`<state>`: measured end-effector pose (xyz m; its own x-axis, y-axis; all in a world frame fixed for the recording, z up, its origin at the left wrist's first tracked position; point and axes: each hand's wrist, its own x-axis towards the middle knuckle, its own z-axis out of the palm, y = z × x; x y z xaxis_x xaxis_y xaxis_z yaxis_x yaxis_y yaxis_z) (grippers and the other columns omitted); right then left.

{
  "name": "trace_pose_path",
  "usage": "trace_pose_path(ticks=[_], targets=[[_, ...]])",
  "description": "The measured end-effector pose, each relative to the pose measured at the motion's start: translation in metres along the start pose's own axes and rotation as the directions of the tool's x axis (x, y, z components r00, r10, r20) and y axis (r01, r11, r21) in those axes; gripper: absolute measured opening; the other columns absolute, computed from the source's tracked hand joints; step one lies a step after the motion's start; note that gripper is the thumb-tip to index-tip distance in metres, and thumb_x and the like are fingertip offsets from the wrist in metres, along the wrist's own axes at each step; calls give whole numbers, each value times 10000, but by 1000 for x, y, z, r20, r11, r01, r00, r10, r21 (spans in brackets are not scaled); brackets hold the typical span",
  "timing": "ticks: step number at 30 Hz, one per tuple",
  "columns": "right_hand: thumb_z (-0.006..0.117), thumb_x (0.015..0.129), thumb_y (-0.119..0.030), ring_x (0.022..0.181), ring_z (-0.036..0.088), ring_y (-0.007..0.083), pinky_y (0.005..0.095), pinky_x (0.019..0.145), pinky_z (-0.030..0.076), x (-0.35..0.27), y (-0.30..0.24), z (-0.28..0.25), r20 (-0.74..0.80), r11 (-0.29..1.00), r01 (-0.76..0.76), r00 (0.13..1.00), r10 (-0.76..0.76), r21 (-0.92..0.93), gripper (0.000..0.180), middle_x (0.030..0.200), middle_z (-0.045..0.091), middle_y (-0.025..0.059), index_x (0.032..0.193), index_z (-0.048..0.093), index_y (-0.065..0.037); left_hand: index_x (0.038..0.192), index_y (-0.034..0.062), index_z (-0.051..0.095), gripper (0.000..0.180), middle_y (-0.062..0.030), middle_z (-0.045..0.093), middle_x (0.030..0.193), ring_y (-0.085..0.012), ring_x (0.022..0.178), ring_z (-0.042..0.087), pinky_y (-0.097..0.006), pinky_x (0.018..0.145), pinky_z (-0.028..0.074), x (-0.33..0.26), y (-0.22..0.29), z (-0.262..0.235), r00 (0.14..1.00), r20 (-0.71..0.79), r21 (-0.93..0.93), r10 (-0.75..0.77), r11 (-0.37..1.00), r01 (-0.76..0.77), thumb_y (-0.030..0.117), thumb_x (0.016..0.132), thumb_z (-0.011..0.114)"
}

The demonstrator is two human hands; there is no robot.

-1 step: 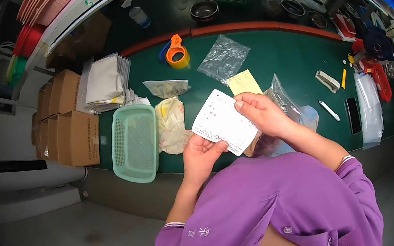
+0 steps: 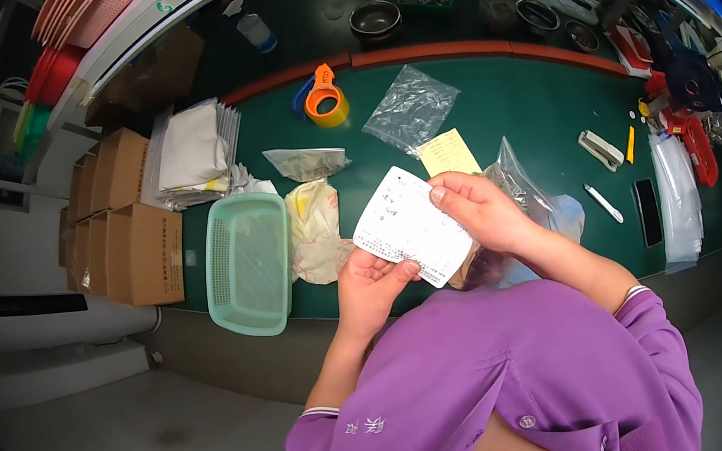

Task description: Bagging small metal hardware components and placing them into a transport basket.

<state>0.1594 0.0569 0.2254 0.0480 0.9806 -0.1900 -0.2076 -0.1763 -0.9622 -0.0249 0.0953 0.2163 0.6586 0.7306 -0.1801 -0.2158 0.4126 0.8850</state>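
Note:
Between my two hands is a white card (image 2: 409, 226) with printed and handwritten marks, tilted above the near edge of the green table. My left hand (image 2: 373, 286) pinches its lower edge between thumb and fingers. At the card's upper right edge, my right hand (image 2: 479, 210) grips it with the thumb on top. Just beyond lies a yellow paper slip (image 2: 449, 154). A clear zip bag (image 2: 514, 176) with dark contents is partly hidden behind my right hand. Left of the card rests a cream patterned bag (image 2: 314, 230).
A light green plastic basket (image 2: 247, 263) stands at the left, near cardboard boxes (image 2: 144, 254) and stacked white packages (image 2: 189, 148). Farther back are an orange tape dispenser (image 2: 326, 102) and a clear plastic bag (image 2: 412, 109). At the right lie a stapler (image 2: 601, 149), a white cutter (image 2: 603, 203) and a phone (image 2: 647, 212).

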Motion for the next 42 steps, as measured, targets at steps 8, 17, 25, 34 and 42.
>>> trace_pose_path(ticks=[8,17,25,34,42], targets=[[418,902,-173,749,551,71,224,665,457,-2,-8,5,150,997,-57,987,50,45,235,831,592,27,994,529,13,1042,13,506,327,-73,597,871,-140,704,580,-258,639,478,-3,-5,4,991,97,-119,-90,988,101,92,756,646],[513,851,-169,744,585,108,246,627,470,-13,-21,-7,-35,917,196,974,-222,-349,216,821,618,74,1004,562,-24,969,12,535,178,-91,604,848,-138,658,573,-258,600,475,4,0,-16,965,251,-50,-72,995,87,141,847,532],[551,833,-128,723,547,70,207,605,460,-17,4,-12,62,982,-54,997,44,180,259,889,602,47,1049,521,11,990,16,517,185,-97,603,843,-143,701,604,-250,592,510,5,-3,5,989,-129,-167,-70,985,48,143,856,515],[570,822,-140,642,522,49,196,559,441,-21,7,-11,56,978,-129,991,121,164,200,782,607,21,959,582,6,858,10,505,149,-100,596,726,-117,545,575,-219,483,467,7,-3,-1,976,-206,23,69,998,-66,159,871,494],[568,814,-142,566,524,59,211,497,436,-22,7,-5,-72,986,-115,992,107,-117,180,684,591,21,923,587,0,832,-7,512,125,-78,584,636,-74,463,520,-178,414,409,3,3,6,927,-276,379,253,915,-137,116,854,520]])
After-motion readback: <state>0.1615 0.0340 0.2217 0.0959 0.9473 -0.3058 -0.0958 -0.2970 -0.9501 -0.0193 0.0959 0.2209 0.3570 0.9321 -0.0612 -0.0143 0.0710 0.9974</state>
